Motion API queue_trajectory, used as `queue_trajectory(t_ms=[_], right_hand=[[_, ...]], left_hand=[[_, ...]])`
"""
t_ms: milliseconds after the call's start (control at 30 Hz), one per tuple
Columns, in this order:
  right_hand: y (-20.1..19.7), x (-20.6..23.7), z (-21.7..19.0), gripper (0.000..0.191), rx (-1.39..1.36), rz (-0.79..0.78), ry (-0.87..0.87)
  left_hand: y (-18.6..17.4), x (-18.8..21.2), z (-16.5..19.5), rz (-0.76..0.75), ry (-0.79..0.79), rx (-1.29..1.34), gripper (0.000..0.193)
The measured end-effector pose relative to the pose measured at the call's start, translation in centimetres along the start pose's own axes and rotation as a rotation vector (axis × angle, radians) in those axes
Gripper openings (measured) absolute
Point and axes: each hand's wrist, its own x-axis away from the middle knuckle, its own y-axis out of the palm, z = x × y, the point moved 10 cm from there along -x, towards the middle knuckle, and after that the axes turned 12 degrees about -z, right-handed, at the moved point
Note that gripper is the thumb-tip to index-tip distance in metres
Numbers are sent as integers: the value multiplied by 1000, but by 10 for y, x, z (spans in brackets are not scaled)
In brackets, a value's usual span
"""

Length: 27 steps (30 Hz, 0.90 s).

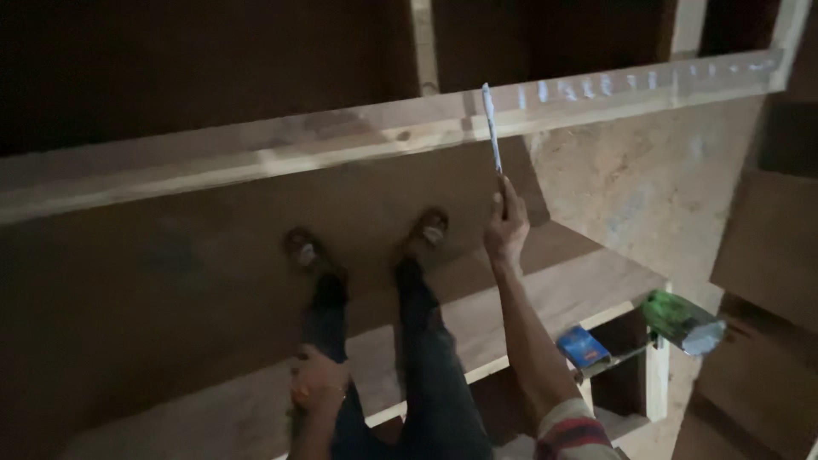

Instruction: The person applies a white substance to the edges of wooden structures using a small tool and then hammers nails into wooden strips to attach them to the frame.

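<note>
My left hand closes on something orange, too dark and small to identify. My right forearm runs off the bottom edge. Upper left of the frame is lost in shadow.

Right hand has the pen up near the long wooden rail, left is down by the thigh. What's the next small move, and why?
Probably raise the right hand slightly so the tip of the pen meets the wooden rail. The pen already stands upright across the rail's face, and pale marks show farther right along it. The left hand rests on the thigh, holding something small and orange.
</note>
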Motion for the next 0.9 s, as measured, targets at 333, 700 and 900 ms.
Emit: queue_trajectory(t_ms=[333, 700, 900], right_hand=[[50, 26, -77, 39, -24, 32, -83], [111, 41, -136, 35, -176, -139, -29], [143, 41, -182, 28, -184, -182, -19]], left_hand=[[11, -15, -20, 8, 85, 35, 106], [22, -23, -45, -47, 139, 192, 90], [14, -25, -52, 23, 232, 235, 79]])
